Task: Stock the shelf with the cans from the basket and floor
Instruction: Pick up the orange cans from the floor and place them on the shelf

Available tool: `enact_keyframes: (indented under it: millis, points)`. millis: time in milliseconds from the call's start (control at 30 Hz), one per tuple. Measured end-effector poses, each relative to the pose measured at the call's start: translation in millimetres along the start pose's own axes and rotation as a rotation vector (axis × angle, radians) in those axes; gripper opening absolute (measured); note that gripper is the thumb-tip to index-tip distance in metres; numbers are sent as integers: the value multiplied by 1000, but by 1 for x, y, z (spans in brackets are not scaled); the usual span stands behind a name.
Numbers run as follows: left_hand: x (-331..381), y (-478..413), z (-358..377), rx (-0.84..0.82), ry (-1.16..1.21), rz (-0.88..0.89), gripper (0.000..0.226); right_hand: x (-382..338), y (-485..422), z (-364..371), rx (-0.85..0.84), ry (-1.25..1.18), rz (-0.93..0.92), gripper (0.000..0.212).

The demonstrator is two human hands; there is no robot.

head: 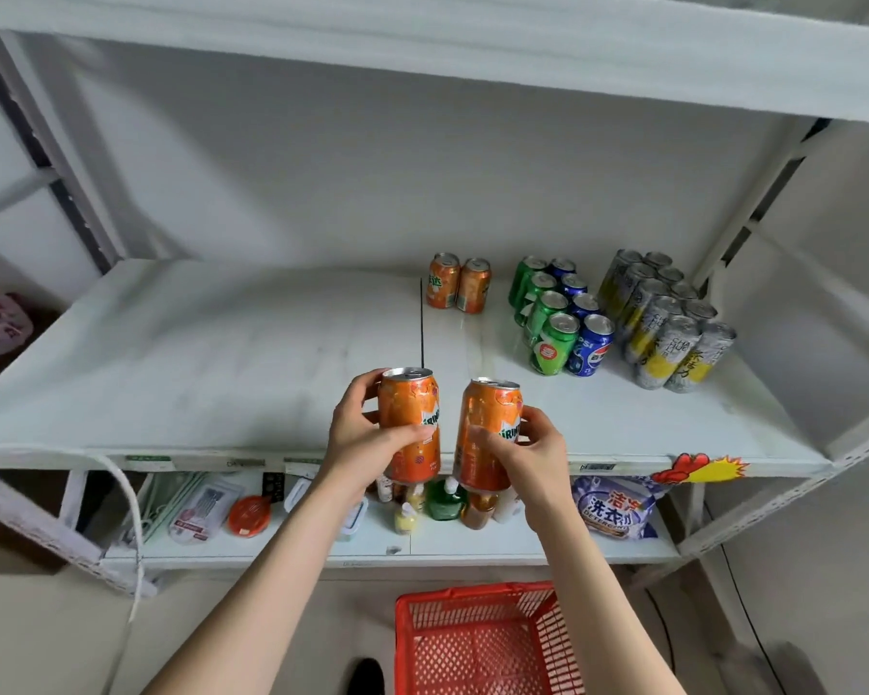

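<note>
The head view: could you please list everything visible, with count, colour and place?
Shelf: one, white, ahead.
Shelved orange cans: two, orange, middle shelf, back.
Green cans: four, green, row right of those.
Blue cans: four, blue, row beside the green.
Silver-yellow cans: about ten, far right, two rows.
Left held can: one, orange, at the front edge.
Right held can: one, orange, beside it.
Basket: one, red, floor.
Detergent bag: one, blue-white, lower shelf, right.
Small bottles: several, mixed colours, lower shelf, middle.
Left hand: gripping its can.
Right hand: gripping its can.

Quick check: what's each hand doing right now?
Left hand: grips an upright orange soda can.
Right hand: grips a second orange soda can, tilted slightly.
</note>
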State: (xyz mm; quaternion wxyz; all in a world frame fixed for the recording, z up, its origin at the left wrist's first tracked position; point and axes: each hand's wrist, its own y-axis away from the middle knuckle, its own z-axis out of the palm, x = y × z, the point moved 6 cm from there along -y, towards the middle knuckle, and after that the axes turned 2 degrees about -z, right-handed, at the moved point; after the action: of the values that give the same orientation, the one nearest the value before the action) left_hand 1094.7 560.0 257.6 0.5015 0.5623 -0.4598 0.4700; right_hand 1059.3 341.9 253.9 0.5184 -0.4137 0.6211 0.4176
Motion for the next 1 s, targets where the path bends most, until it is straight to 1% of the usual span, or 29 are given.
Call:
enact_keyframes:
  millis: [167, 300, 400, 500, 567, 700, 833, 1000]
  points:
    - [-8, -52, 27, -1, -86, -37, 79, 10, -55, -7, 33, 18, -13, 56]
    - [-23, -82, 43, 28, -154, -48, 87, 24, -95, -17, 51, 78, -6, 61]
    - [-36, -98, 55, 43, -184, -45, 86, 33, -121, -21, 69, 121, 3, 57]
    - [-47, -110, 66, 60, -227, -29, 84, 39, -142, -19, 71, 151, -4, 61]
    - [-52, -117, 70, 81, -261, -14, 84, 44, -153, -14, 56, 145, -9, 65]
    - [-58, -134, 76, 98, -305, 19, 85, 58, -170, -5, 34, 126, -22, 63]
    - [-63, -150, 81, 85, -326, 57, 84, 74, -181, 1, 15, 79, -44, 60]
    - [-63, -167, 89, 50, -321, 112, 83, 90, -195, 4, -10, 32, -57, 64]
